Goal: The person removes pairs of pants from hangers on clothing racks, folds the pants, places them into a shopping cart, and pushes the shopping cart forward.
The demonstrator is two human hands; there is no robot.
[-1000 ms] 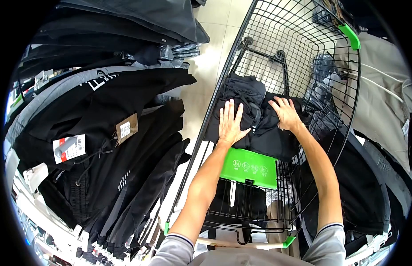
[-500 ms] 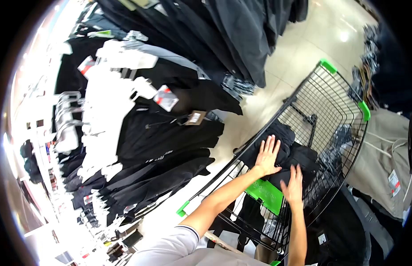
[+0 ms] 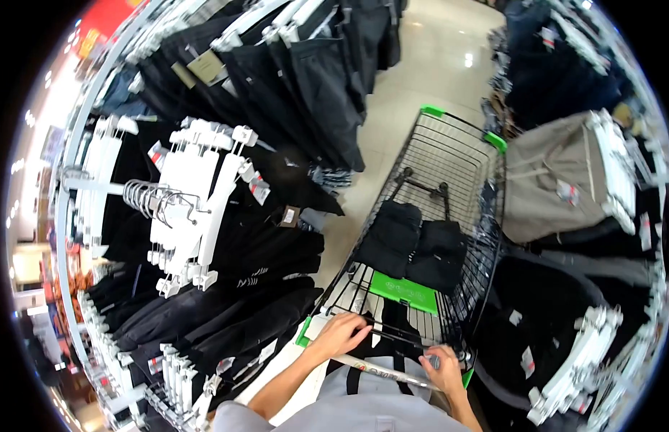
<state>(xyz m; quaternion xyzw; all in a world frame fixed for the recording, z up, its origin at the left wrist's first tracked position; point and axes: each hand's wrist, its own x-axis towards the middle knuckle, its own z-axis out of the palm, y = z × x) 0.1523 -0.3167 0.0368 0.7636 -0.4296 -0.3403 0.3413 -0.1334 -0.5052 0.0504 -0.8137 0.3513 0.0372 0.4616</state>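
A black wire shopping cart [image 3: 449, 155] with green corners stands in front of me. Two folded black garments, one on the left [image 3: 392, 234] and one on the right [image 3: 439, 255], lie side by side in it, behind a green panel [image 3: 405, 291]. My left hand [image 3: 341, 336] is curled over the cart's near black rim at the left. Toward the right end of that rim, my right hand [image 3: 444, 369] has its fingers bent around it. The pale handlebar [image 3: 388, 374] runs close to my body, below both hands.
On the left, black clothes [image 3: 212, 252] hang on racks with white hangers [image 3: 197, 194]. Dark trousers [image 3: 320, 93] hang farther ahead. Beige pants [image 3: 550, 176] and black garments [image 3: 539, 309] hang close along the cart's right side. A tiled aisle [image 3: 428, 68] stretches ahead.
Both hands have left the black garments inside the cart and come back to its near rim. The garments now lie uncovered side by side. My view has shifted, with more racks showing.
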